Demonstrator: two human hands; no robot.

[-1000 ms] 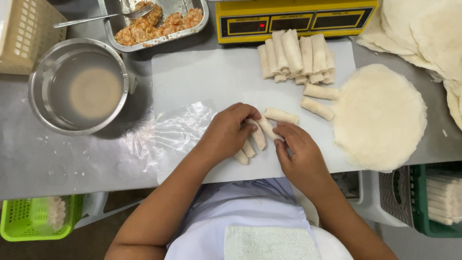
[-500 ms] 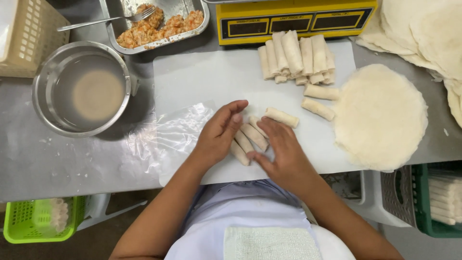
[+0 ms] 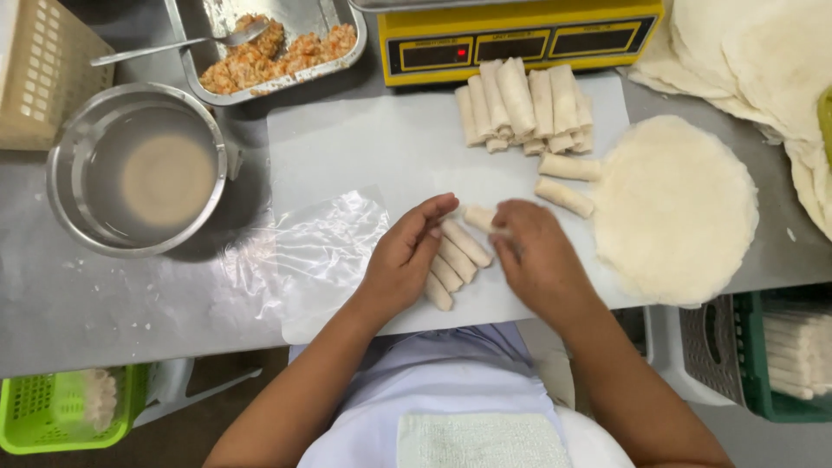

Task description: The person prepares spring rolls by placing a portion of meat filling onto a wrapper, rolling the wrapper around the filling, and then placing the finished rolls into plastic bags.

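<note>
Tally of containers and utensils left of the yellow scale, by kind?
Round steel bowl of cloudy liquid: 1
Rectangular steel tray of orange filling: 1
Metal fork: 1
Beige slotted plastic basket: 1
Total: 4

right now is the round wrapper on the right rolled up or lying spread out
Spread out. The round wrapper lies flat and open on the table, its whole disc showing, with no filling on it. The right hand is beside it, not touching.

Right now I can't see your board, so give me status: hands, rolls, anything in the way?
Left hand flat against three rolls. Right hand on a fourth roll. Plastic sheet lies beside them, touching nothing.
</note>
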